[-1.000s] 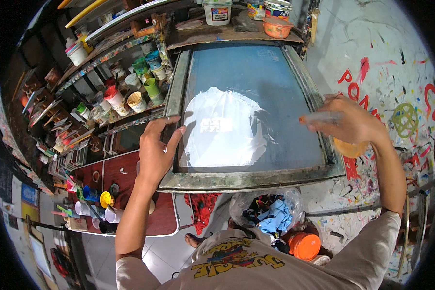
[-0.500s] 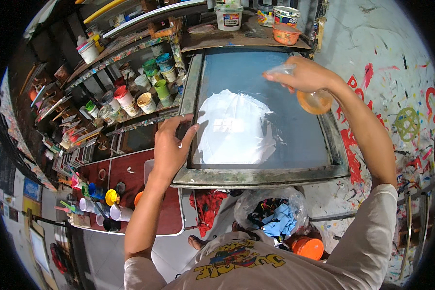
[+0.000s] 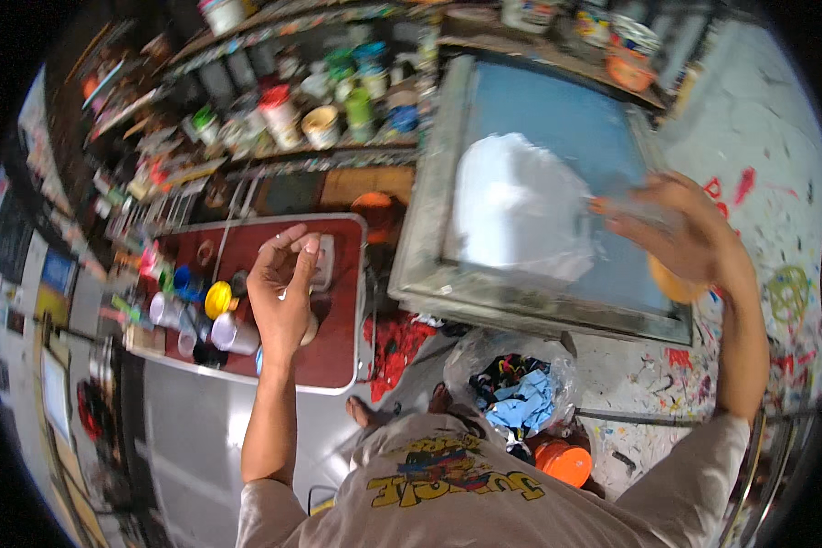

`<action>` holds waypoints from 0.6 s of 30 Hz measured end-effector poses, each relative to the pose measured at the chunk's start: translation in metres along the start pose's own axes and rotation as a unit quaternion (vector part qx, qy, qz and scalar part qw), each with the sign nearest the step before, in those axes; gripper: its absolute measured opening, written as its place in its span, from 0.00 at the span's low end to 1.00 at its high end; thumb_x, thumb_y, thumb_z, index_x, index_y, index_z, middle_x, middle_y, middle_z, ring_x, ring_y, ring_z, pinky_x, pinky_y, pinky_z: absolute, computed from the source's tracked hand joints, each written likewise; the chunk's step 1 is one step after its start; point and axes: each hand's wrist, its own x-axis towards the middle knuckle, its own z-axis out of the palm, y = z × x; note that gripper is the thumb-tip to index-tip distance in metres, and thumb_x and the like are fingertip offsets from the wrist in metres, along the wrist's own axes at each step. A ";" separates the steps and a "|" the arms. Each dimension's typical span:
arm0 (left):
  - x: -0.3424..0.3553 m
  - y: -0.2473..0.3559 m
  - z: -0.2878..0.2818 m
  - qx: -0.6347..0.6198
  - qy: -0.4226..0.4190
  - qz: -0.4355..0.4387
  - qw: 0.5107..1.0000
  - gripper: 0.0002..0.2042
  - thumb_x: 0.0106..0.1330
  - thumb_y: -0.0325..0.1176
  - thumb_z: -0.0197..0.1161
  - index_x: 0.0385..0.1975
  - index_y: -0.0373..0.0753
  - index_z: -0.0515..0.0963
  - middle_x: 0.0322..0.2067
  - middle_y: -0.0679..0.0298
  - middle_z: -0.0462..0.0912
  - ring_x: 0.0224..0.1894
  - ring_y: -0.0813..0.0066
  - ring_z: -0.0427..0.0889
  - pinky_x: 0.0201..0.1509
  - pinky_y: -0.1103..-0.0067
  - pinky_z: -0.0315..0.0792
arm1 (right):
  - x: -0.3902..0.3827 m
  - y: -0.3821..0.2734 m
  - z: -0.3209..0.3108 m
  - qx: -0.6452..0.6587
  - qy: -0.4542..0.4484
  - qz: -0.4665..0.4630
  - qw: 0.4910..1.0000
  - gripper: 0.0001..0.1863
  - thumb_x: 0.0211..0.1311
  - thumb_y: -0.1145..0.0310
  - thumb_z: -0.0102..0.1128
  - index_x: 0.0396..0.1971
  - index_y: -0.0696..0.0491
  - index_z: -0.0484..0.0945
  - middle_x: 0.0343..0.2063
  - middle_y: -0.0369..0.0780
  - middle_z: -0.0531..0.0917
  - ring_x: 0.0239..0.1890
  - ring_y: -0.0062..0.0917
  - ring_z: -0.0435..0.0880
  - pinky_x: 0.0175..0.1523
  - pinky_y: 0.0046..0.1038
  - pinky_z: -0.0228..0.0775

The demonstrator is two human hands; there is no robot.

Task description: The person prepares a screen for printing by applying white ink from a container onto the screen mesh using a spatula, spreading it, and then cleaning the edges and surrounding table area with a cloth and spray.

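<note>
My right hand (image 3: 676,219) grips a clear spray bottle with orange liquid (image 3: 673,283) over the right side of a screen-printing frame (image 3: 420,228). The blue mesh (image 3: 548,96) carries a broad white patch of paste (image 3: 511,201). My left hand (image 3: 281,279) is off the frame, over the red-topped table (image 3: 333,342) to the left, loosely curled and open with nothing visible in it. A pale plastic container (image 3: 322,265) lies behind it. The picture is smeared by motion.
Shelves of paint pots (image 3: 321,128) line the back left. Cups (image 3: 233,333) stand on the red table. Below the frame are a plastic bag of cloths (image 3: 507,388), red cloth (image 3: 391,352), and an orange bucket (image 3: 562,461). A paint-smeared wall (image 3: 776,228) is at the right.
My left hand has let go of the frame's left edge and moved left over the table. My right hand rose with the bottle, then came down and rightward. The view has shifted.
</note>
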 end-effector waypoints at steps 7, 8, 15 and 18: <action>-0.069 -0.051 -0.186 0.235 0.093 -0.197 0.947 0.19 0.70 0.47 0.65 0.42 0.34 0.81 0.30 0.65 0.85 0.27 0.78 0.85 0.22 0.84 0.68 | -0.072 -0.112 0.010 0.275 0.038 0.389 0.878 0.31 0.64 0.53 0.58 0.58 0.63 0.74 0.51 0.47 0.82 0.50 0.31 0.83 0.59 0.31 0.71; -0.095 -0.064 -0.218 0.214 0.092 -0.301 0.925 0.20 0.70 0.48 0.64 0.44 0.33 0.80 0.31 0.63 0.86 0.23 0.73 0.86 0.21 0.84 0.68 | -0.056 -0.136 0.020 0.336 0.052 0.459 0.821 0.34 0.61 0.47 0.56 0.55 0.62 0.77 0.48 0.48 0.84 0.50 0.31 0.83 0.58 0.29 0.71; -0.163 -0.323 -0.334 0.450 -0.024 -0.488 0.748 0.49 0.56 0.63 0.70 0.69 0.34 0.61 0.45 0.37 0.81 0.38 0.44 0.87 0.35 0.62 0.82 | 0.049 -0.285 0.213 0.515 -0.085 -0.044 0.852 0.22 0.57 0.67 0.68 0.52 0.55 0.80 0.53 0.43 0.81 0.55 0.39 0.81 0.59 0.39 0.73; -0.132 -0.332 -0.297 0.589 0.032 -0.307 0.747 0.49 0.55 0.62 0.71 0.73 0.44 0.57 0.60 0.41 0.69 0.57 0.44 0.76 0.52 0.58 0.78 | 0.080 -0.346 0.361 0.450 0.017 -0.045 0.892 0.22 0.59 0.67 0.68 0.52 0.58 0.79 0.53 0.48 0.79 0.58 0.39 0.78 0.59 0.38 0.73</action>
